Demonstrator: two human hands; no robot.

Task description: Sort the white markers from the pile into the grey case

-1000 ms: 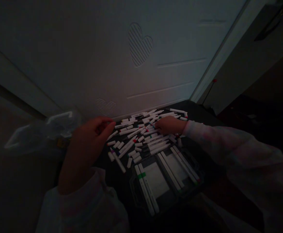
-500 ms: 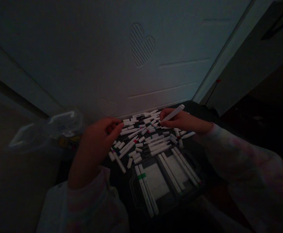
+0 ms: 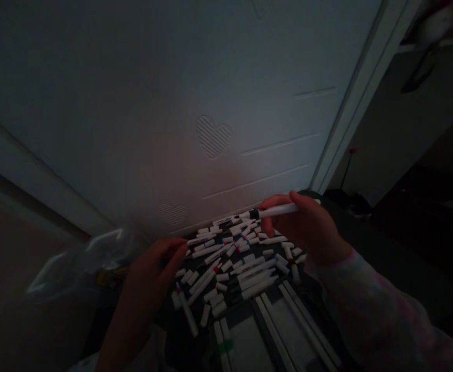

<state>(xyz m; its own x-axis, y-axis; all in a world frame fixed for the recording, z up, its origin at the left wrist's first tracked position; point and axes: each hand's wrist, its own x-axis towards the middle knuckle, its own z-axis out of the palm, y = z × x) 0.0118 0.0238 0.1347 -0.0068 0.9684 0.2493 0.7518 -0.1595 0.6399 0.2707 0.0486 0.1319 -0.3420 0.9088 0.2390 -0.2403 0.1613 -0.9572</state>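
My right hand point(image 3: 304, 227) is closed on a white marker point(image 3: 278, 210) with a black band, held nearly level above the pile, its narrower end pointing left. My left hand point(image 3: 149, 284) is at the pile's left edge, thumb and forefinger pinched together. Whatever is between those fingertips is too dark and small to make out. Between the hands lie loose white markers point(image 3: 255, 279), several uncapped, and many short white caps point(image 3: 219, 309). Nearest me is a dark case point(image 3: 255, 320) with a few markers standing in rows, among them green-banded ones point(image 3: 222, 343).
A white door point(image 3: 133, 103) with embossed hearts rises right behind the pile. On the left stands a clear plastic container point(image 3: 106, 253) with something yellow beside or in it. The dark surface point(image 3: 366, 258) stretches to the right, with dark items by the door frame point(image 3: 335, 134).
The view has tilted upward, so the pile and case sit lower. My right hand has turned its marker from slanting to nearly level. My left hand stays pinched at the pile's left edge.
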